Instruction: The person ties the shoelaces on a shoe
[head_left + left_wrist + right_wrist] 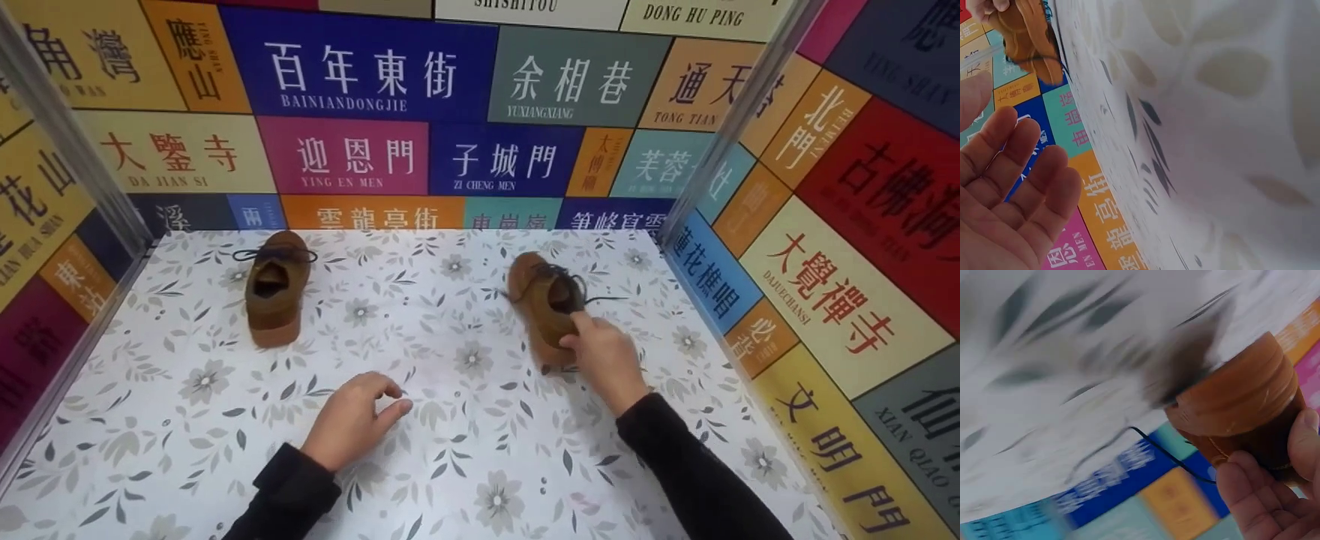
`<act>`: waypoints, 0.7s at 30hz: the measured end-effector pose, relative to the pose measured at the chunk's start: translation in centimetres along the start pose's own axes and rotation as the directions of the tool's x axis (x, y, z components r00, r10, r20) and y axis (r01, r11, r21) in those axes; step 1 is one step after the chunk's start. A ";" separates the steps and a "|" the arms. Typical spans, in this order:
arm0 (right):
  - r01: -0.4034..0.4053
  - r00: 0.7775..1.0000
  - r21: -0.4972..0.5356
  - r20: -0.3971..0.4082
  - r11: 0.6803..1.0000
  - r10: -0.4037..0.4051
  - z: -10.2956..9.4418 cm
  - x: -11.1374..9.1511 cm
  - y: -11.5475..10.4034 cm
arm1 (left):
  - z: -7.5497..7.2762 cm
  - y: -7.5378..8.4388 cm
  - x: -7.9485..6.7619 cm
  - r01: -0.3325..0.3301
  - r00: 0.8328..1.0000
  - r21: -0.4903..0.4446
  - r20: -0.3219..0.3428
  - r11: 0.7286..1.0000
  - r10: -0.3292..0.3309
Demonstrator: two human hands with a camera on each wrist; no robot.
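Observation:
Two brown lace-up shoes with dark laces are on a white flowered surface (472, 420). My right hand (606, 360) pinches the heel of the right shoe (534, 300) between thumb and fingers, its toe pointing to the back wall. Close up in the right wrist view, the shoe's heel (1241, 399) is between thumb and fingers, with a loose lace trailing beside it. The left shoe (276, 300) stands alone at the back left, its lace loops spread out. My left hand (360, 420) is nearest the front middle, fingers loosely bent, holding nothing; its palm (999, 219) shows in the left wrist view.
A back wall (360, 71) of colourful panels with Chinese place names borders the surface. Similar panels form the left wall (45, 225) and right wall (825, 277). Clear strips (739, 120) run up the corners.

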State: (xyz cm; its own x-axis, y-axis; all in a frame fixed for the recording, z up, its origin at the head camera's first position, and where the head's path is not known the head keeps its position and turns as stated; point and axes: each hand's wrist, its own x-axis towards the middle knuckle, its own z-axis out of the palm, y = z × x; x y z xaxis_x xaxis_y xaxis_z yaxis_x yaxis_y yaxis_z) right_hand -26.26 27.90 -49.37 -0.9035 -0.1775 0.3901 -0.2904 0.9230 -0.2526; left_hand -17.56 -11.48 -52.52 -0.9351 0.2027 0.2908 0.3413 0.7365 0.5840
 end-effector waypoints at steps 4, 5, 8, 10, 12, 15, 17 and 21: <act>0.241 0.968 -0.028 -0.072 0.970 -0.242 0.1 -3.4 -6.7 | 0.6 0.8 0.0 -0.029 1.000 -0.022 0.000 0.999 0.029; 0.298 0.949 -0.042 -0.094 0.954 -0.301 0.1 -4.3 -8.2 | 0.7 1.0 0.0 -0.032 0.999 -0.032 0.002 0.999 0.032; 0.423 0.888 -0.128 -0.140 0.897 -0.439 0.0 -6.8 -11.8 | 1.2 1.8 0.2 -0.041 0.999 -0.067 0.013 0.997 0.042; 0.459 0.861 -0.192 -0.144 0.867 -0.488 -0.1 -8.3 -13.8 | 1.5 2.3 0.3 -0.045 0.999 -0.084 0.020 0.995 0.046; 0.484 0.841 -0.258 -0.128 0.836 -0.526 -0.4 -9.7 -15.3 | 1.8 2.6 0.4 -0.049 0.999 -0.091 0.012 0.995 0.051; 0.525 0.816 -0.308 -0.084 0.794 -0.572 -0.8 -10.9 -17.0 | 2.2 2.8 0.4 -0.056 0.998 -0.093 -0.005 0.994 0.055; 0.551 0.804 -0.302 -0.059 0.778 -0.592 -1.0 -11.1 -17.3 | 2.3 2.8 0.4 -0.048 0.999 -0.104 -0.003 0.993 0.048; 0.533 0.827 -0.146 -0.118 0.834 -0.549 -0.9 -9.7 -16.2 | 2.3 2.6 0.5 -0.047 0.999 -0.122 0.004 0.991 0.048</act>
State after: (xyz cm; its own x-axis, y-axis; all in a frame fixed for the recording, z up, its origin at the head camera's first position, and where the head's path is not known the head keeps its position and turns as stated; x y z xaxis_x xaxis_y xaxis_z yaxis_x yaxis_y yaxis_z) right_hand -12.52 14.97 -48.26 -0.5504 -0.6134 0.5663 -0.6774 0.7247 0.1266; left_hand -17.32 -7.95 -52.59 -0.9180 0.2401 0.3157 0.3941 0.6420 0.6576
